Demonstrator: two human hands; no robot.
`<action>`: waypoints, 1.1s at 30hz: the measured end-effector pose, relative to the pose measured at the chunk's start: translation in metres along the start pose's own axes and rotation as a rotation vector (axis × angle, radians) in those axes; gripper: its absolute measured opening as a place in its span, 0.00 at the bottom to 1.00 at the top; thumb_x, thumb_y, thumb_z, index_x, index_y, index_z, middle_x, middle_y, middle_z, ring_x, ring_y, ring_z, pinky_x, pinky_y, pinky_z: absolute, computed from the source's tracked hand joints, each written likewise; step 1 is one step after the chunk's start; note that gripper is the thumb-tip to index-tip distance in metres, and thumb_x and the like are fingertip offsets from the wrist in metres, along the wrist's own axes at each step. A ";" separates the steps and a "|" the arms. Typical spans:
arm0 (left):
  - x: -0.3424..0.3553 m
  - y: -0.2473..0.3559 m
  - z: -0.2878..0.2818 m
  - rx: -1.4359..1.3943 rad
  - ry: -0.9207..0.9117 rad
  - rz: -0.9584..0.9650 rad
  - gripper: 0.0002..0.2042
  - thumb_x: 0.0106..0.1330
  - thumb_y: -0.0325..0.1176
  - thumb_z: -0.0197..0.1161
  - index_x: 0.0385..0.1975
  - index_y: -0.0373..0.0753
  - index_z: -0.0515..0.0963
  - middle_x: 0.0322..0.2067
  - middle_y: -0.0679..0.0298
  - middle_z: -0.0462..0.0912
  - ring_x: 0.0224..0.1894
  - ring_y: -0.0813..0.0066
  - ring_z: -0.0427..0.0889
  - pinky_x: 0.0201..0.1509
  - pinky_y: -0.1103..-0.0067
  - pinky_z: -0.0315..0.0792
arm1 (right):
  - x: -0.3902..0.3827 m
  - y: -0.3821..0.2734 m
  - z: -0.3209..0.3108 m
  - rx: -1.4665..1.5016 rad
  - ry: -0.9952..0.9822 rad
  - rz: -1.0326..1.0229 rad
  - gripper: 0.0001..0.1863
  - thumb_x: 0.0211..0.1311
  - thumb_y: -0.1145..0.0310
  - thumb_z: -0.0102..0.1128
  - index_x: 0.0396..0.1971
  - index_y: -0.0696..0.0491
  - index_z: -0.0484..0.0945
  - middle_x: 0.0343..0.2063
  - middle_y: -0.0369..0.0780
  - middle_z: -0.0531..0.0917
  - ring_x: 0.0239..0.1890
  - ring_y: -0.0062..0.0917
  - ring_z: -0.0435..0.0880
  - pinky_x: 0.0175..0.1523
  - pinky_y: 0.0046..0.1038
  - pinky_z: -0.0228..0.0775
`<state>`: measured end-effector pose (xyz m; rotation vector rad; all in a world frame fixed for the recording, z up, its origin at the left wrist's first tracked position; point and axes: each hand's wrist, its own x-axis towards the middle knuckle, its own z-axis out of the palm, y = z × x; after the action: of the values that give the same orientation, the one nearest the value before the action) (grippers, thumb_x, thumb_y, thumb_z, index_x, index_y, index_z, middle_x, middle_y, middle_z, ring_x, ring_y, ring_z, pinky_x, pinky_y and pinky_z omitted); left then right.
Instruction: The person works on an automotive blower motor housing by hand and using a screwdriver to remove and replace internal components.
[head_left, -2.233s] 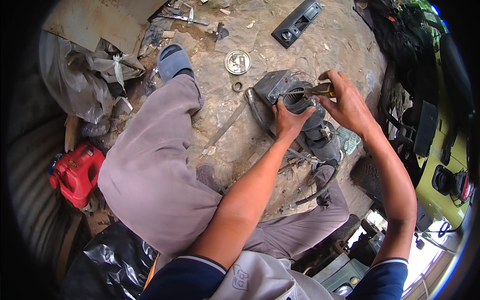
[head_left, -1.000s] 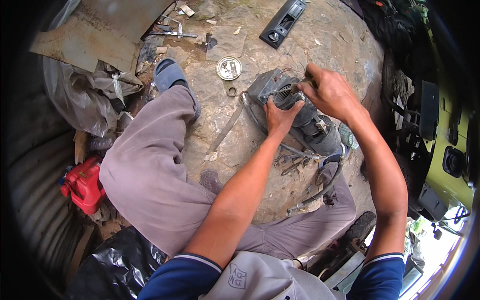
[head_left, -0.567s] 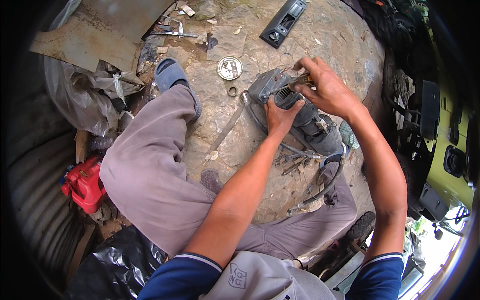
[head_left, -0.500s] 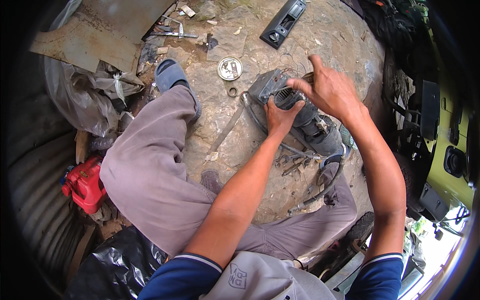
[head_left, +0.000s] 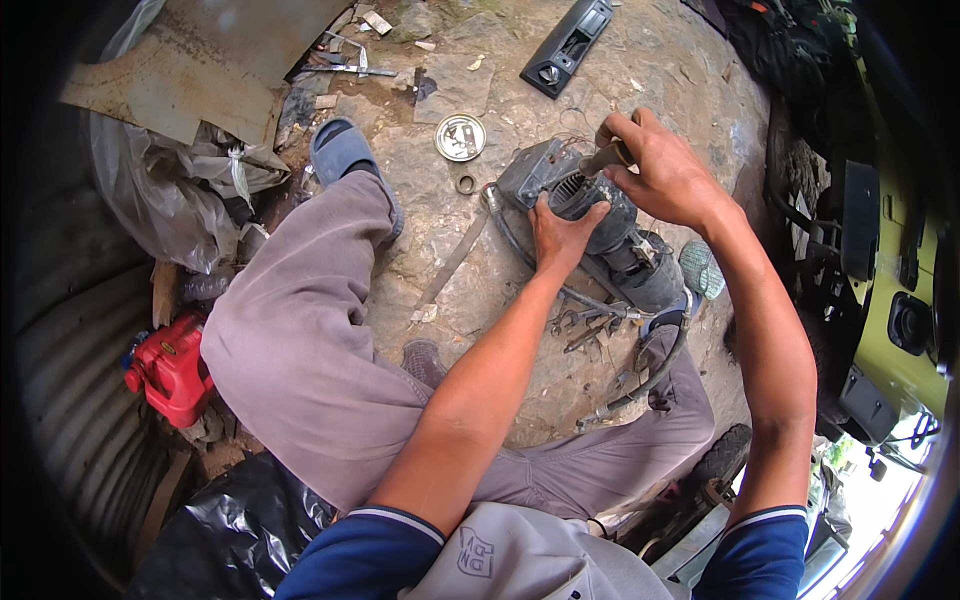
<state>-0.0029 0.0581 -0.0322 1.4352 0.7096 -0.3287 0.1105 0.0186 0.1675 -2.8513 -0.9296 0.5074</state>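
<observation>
A dark grey, grimy motor-like unit (head_left: pixel 645 270) with a vented opening and thin loose wires lies on its side on the ground. My left hand (head_left: pixel 565 235) grips its housing, thumb and finger at the rim of the opening. Above it my right hand (head_left: pixel 660 170) is closed round a screwdriver (head_left: pixel 610 158), which points down at the opening; its tip is hard to make out. A hose (head_left: pixel 514 236) runs along the unit’s left side. Just left of it are a metal ring (head_left: pixel 465 184) and a round tin (head_left: pixel 460 137) holding small parts.
A black plastic panel (head_left: pixel 565 45) lies at the top, rusty sheet metal (head_left: pixel 190 60) top left. My bent legs (head_left: pixel 290 330) frame the work area. A red jerrycan (head_left: pixel 170 372) stands left, small tools (head_left: pixel 585 328) lie below the unit, a green vehicle (head_left: pixel 890 330) is at right.
Since half a second ago my right hand’s raised fingers have curled back over the screwdriver and the hand has shifted slightly right. My left hand has stayed on the housing.
</observation>
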 end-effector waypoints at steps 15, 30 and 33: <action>0.000 0.000 0.000 0.011 -0.002 -0.010 0.60 0.44 0.61 0.78 0.67 0.20 0.55 0.64 0.37 0.61 0.69 0.45 0.61 0.73 0.64 0.59 | 0.008 -0.007 -0.003 -0.095 -0.104 0.302 0.24 0.65 0.49 0.60 0.39 0.58 0.75 0.27 0.55 0.84 0.35 0.54 0.84 0.41 0.50 0.74; -0.002 0.001 0.001 0.004 -0.011 0.008 0.60 0.44 0.61 0.79 0.67 0.20 0.56 0.65 0.36 0.61 0.69 0.45 0.61 0.73 0.65 0.58 | -0.005 0.003 0.004 0.154 0.020 0.088 0.19 0.64 0.56 0.64 0.44 0.57 0.77 0.37 0.54 0.83 0.42 0.50 0.83 0.46 0.45 0.74; 0.001 -0.002 0.002 -0.007 0.013 0.013 0.60 0.44 0.61 0.79 0.66 0.20 0.56 0.64 0.37 0.62 0.69 0.45 0.62 0.73 0.64 0.58 | 0.013 -0.022 -0.018 -0.121 -0.276 0.387 0.22 0.62 0.58 0.67 0.48 0.58 0.74 0.44 0.54 0.81 0.46 0.48 0.82 0.50 0.43 0.73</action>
<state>-0.0035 0.0562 -0.0344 1.4359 0.7105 -0.3070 0.1143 0.0442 0.1851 -3.1394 -0.4428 0.9308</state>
